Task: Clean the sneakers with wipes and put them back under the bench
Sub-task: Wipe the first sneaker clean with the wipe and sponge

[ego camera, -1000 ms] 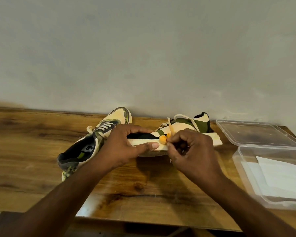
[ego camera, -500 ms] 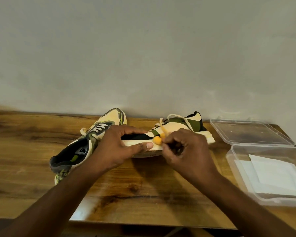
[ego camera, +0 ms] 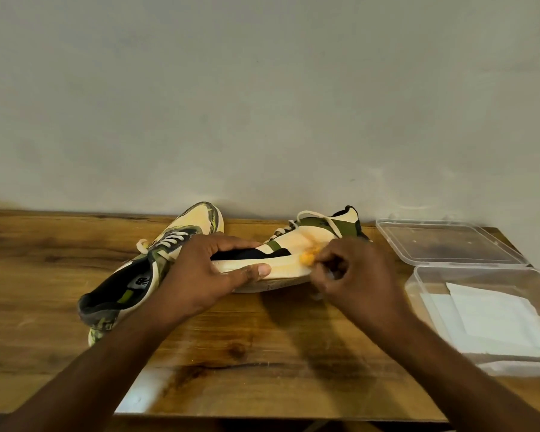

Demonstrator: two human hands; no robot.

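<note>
Two cream, green and black sneakers lie on the wooden bench top (ego camera: 60, 275). The left sneaker (ego camera: 131, 285) lies with its opening toward me and its toe at the wall. The right sneaker (ego camera: 296, 247) is tipped on its side, sole edge facing me. My left hand (ego camera: 206, 275) grips its front part, thumb pressed along the cream midsole. My right hand (ego camera: 356, 275) pinches a small orange-stained wad (ego camera: 307, 258) against the midsole. An orange smear shows on the upper and the midsole around the wad.
A clear plastic box (ego camera: 418, 275) holding white wipes (ego camera: 496, 319) sits at the right, with its clear lid (ego camera: 449, 241) behind it by the wall. The grey wall runs close behind the sneakers. The bench's front edge lies just below my forearms.
My right hand has slid the orange wad to the right along the midsole, toward the heel. My left hand has kept its grip on the sneaker's front.
</note>
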